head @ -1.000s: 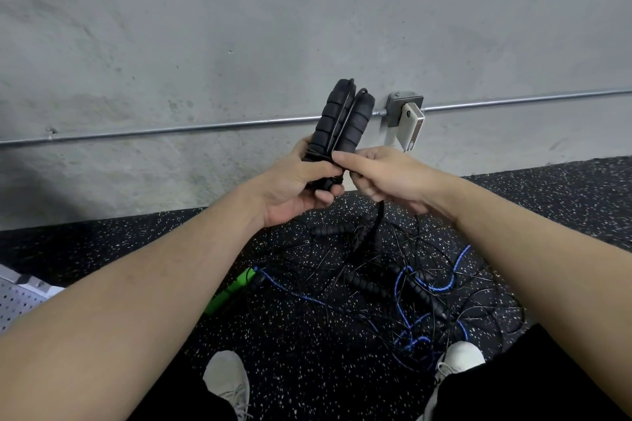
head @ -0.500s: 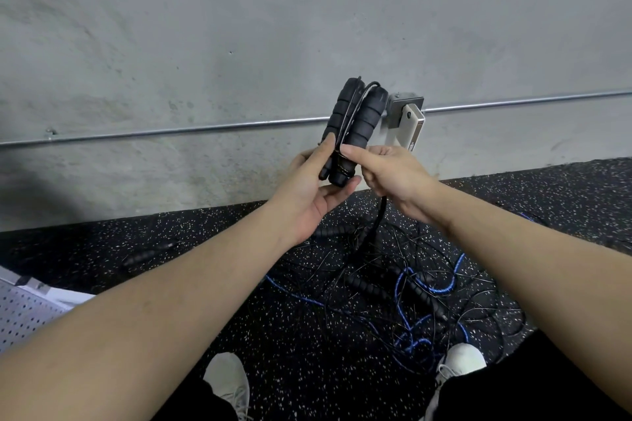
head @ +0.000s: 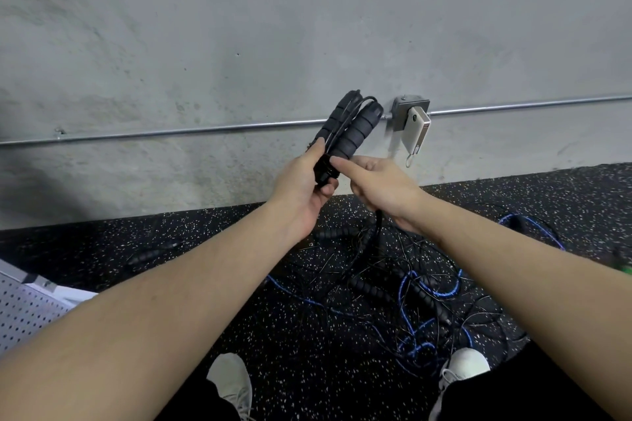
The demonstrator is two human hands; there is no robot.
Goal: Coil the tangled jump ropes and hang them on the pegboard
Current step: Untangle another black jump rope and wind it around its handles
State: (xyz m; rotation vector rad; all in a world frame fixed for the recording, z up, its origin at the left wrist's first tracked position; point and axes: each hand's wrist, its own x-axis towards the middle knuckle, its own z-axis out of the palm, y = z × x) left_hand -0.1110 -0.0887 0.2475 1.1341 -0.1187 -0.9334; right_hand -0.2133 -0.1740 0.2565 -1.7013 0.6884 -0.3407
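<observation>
Head view: paired black handles (head: 345,128), upright, are clasped at their base by the left hand (head: 301,188), while the right hand (head: 379,186) is closed on cord just beside.

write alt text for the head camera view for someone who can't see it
The left hand holds a pair of black foam jump rope handles upright before a grey concrete wall, while the right hand pinches their lower end. Below, tangled black and blue ropes lie on speckled black floor, with a white pegboard at the left edge.
</observation>
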